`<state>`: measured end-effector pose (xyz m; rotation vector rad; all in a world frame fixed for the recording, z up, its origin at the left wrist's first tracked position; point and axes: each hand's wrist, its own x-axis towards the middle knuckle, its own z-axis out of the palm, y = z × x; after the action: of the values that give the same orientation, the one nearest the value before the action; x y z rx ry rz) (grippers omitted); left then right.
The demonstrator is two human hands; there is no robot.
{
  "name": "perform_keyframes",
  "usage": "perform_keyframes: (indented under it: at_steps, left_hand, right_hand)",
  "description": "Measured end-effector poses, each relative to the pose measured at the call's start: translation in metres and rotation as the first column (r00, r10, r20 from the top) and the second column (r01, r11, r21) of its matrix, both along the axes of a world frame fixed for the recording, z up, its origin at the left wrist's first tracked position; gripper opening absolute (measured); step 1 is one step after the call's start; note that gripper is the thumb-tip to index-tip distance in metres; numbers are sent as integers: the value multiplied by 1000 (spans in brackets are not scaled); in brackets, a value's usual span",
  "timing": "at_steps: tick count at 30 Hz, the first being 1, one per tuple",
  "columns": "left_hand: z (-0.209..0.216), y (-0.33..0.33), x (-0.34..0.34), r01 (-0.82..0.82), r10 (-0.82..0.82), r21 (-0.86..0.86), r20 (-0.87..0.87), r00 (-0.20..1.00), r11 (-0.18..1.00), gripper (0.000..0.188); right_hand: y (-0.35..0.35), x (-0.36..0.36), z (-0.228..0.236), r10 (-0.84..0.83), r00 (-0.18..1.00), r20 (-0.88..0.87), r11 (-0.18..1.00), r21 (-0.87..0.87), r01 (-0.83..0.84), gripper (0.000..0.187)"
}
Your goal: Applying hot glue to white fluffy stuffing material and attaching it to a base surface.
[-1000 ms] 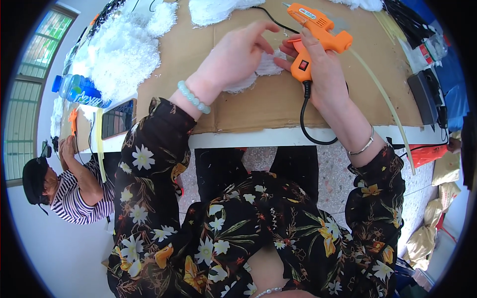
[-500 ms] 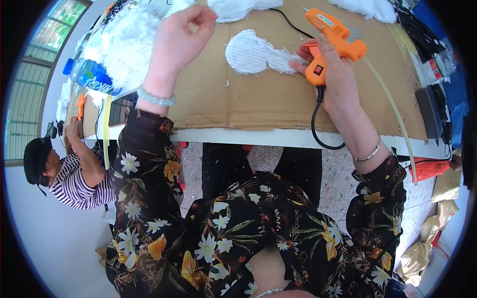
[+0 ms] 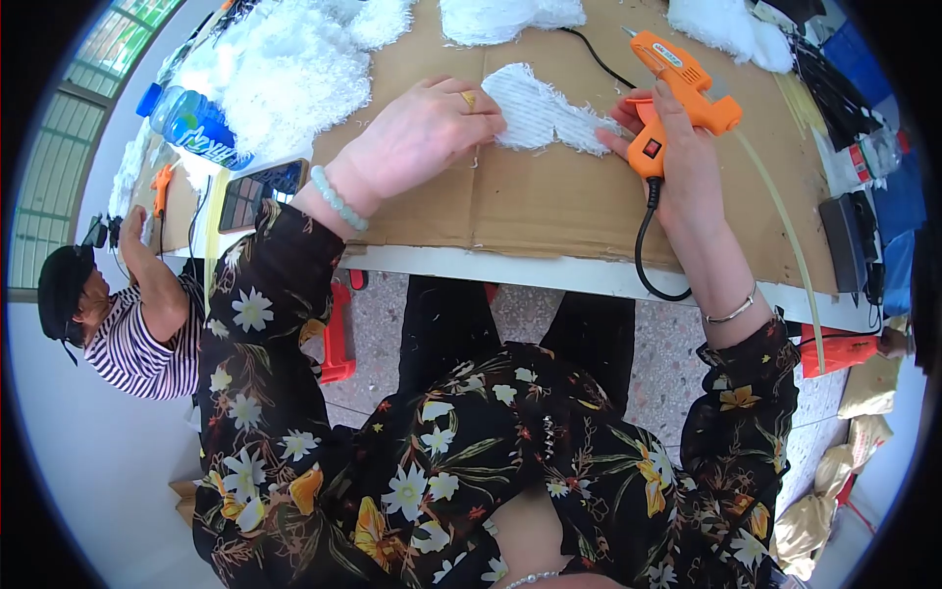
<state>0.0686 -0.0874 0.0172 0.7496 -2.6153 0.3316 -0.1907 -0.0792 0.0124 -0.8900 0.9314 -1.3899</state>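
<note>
A fringed white fabric piece (image 3: 530, 106), rounded at the left and narrower at the right, lies on the cardboard. My left hand (image 3: 422, 135) has come to its left edge, fingers curled and pressed together on the rim; the thumb is mostly hidden. In my right hand (image 3: 687, 162) is an orange glue gun (image 3: 677, 83), its nozzle pointing up and to the far left. A pale glue stick (image 3: 780, 201) trails from its back. The fingertips of that hand reach the narrow end of the fabric.
Fluffy white material (image 3: 285, 83) is heaped at the far left, beside a blue-capped bottle (image 3: 191, 123) and a phone (image 3: 260, 196). More white pieces (image 3: 505, 18) lie at the back. A black adapter (image 3: 846, 240) sits at the right edge. Another person (image 3: 137, 329) works at the left.
My left hand has come down and to the right, from above the cardboard to the fabric's left edge. The glue gun stays in my right hand, nearly unmoved.
</note>
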Motion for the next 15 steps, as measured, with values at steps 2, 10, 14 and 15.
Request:
perform_keyframes:
  at_steps: [2,10,14,15]
  left_hand:
    - [-5,-6,-6,65,-63,-46,38,997,997,19]
    - [-5,10,-31,40,-44,-170,-17,999,985,9]
    - [-3,28,-49,-6,0,-134,-50,999,991,9]
    - [-2,34,-52,-1,-6,-89,-76,997,996,9]
  right_hand:
    - [-1,-6,-2,26,999,-25,1000,-9,-27,32]
    - [-8,-22,9,20,996,-82,999,-36,-23,31]
    - [-17,-33,23,-43,997,-59,995,-96,37,30]
    - [-17,-31,26,-10,999,-49,992,-126,3,30]
